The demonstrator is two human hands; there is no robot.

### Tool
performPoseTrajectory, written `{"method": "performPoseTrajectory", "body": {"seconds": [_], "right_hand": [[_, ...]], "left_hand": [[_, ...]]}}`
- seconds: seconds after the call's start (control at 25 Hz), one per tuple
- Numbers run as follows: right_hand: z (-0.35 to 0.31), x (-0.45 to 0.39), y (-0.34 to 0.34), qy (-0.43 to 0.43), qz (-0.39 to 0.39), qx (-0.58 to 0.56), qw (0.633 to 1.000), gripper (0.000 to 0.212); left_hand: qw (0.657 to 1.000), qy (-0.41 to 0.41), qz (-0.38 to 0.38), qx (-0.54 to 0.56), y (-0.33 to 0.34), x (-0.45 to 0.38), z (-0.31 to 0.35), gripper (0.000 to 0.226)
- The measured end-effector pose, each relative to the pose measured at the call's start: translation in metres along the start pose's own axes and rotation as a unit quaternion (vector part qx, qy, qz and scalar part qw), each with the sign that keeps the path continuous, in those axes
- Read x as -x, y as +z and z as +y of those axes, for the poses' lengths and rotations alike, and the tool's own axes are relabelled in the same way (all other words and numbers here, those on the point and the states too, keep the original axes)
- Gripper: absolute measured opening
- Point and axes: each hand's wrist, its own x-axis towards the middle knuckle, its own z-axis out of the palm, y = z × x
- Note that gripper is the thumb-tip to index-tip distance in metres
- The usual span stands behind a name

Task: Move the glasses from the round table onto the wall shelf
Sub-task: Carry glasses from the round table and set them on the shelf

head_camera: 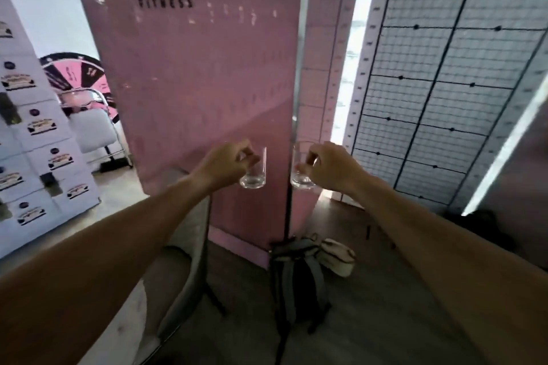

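Ahead of me the pink panel [189, 92] ends at a vertical edge between my two hands, with a wire-grid wall panel [439, 83] to the right and open floor below holding a grey backpack [299, 278]. My left hand [225, 164] pinches the rim of one clear glass [255, 172] from above, arm extended forward. My right hand [332, 167] grips a second clear glass [301, 175] likewise; both glasses hang upright, apart, in the air.

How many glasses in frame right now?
2. One glass held in the left hand, another glass in the right hand, both carried upright before the pink panel. No others visible.
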Motion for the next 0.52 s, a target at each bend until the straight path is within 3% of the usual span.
{"method": "performPoseTrajectory", "body": {"seconds": [0.24, 0.52], "right_hand": [[0.144, 0.109, -0.112, 0.138, 0.079, 0.044, 0.986, 0.028], [0.268, 0.221, -0.215, 0.286, 0.173, 0.070, 0.940, 0.027]], "left_hand": [[0.985, 0.138, -0.071, 0.072, 0.122, -0.058, 0.170, 0.016], [0.938, 0.251, -0.178, 0.158, 0.246, -0.102, 0.343, 0.015]]}}
